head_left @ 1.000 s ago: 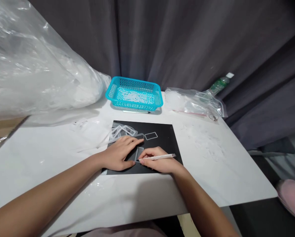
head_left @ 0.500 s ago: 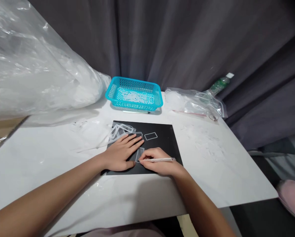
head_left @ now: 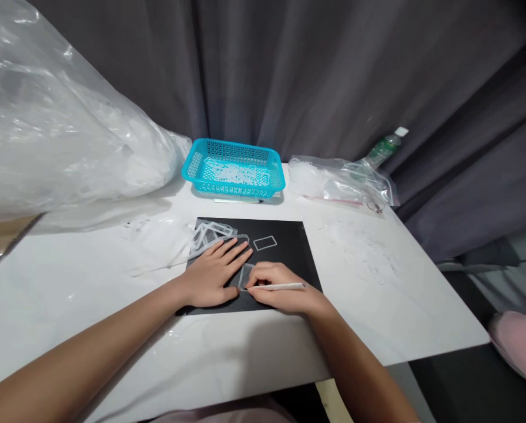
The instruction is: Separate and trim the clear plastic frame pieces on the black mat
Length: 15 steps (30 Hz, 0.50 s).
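On a black mat (head_left: 289,258), my left hand (head_left: 214,273) lies flat with its fingers spread, its thumb against the edge of a small clear rectangular piece with a whitish border (head_left: 247,275). My right hand (head_left: 278,286) is closed round a thin white pen-like tool (head_left: 284,286), whose tip meets the lower part of that piece. The fingers partly cover the piece. A rectangular white frame (head_left: 265,242) lies alone further up the mat. Under and beyond my left fingers are several clear pieces with white frames (head_left: 214,233) in a loose pile.
A blue perforated basket (head_left: 236,191) with white frame pieces stands at the back. Behind on the right are a clear zip bag (head_left: 333,182) and a green bottle (head_left: 385,148). Whitish scraps (head_left: 368,252) lie on the right of the white table (head_left: 399,317); a large plastic bag (head_left: 81,141) bulges at left.
The whole view has shifted slightly, so everything appears a little further left. My right hand has moved very slightly over the small piece; my left hand stays flat.
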Tool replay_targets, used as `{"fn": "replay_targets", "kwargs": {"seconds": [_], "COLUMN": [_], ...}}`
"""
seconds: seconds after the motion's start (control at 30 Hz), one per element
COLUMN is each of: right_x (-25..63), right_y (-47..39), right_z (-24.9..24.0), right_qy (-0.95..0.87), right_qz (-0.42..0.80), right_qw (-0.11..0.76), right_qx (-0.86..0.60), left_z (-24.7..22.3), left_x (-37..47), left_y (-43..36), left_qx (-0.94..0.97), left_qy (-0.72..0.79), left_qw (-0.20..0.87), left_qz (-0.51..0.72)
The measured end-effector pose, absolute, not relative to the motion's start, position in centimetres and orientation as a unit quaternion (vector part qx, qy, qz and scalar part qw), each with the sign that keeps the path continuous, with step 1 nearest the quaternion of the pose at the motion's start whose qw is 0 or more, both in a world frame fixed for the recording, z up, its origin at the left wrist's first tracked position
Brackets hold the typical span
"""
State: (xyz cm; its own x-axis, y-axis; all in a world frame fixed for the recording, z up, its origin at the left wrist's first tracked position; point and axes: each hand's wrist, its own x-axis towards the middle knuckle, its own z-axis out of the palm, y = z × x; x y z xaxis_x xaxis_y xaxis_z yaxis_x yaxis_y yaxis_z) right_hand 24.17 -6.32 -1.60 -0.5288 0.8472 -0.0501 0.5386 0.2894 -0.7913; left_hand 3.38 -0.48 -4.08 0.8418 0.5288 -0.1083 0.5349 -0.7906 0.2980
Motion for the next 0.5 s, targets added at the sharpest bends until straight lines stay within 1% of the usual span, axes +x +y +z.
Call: {"fn": "replay_targets", "kwargs": {"seconds": [0.1, 0.27, 0.33, 0.5], "right_x": [24.0, 23.2, 22.9, 23.0], "right_y": [-6.6, -7.2, -7.3, -7.2], "right_z": [-1.5, -2.0, -2.4, -2.4], "right_qy": [-0.814, -0.877, -0.884, -0.848], "right_qz": [0.365, 0.229, 0.196, 0.233], "right_qw": [0.195, 0.121, 0.108, 0.177], "right_qx": [-0.407, -0.405, -0.41, -0.442], "left_z": [-4.1, -3.7, -3.6, -3.7], "left_x": [3.5, 3.8, 3.8, 3.8], "left_y": [-0.4, -0.4, -0.4, -0.1], "left_qx": [0.945, 0.937, 0.934, 0.933], "left_qy": [0.286, 0.306, 0.311, 0.314], "left_qw": [0.158, 0.166, 0.171, 0.17], "left_qz": [-0.009, -0.033, -0.038, -0.04]}}
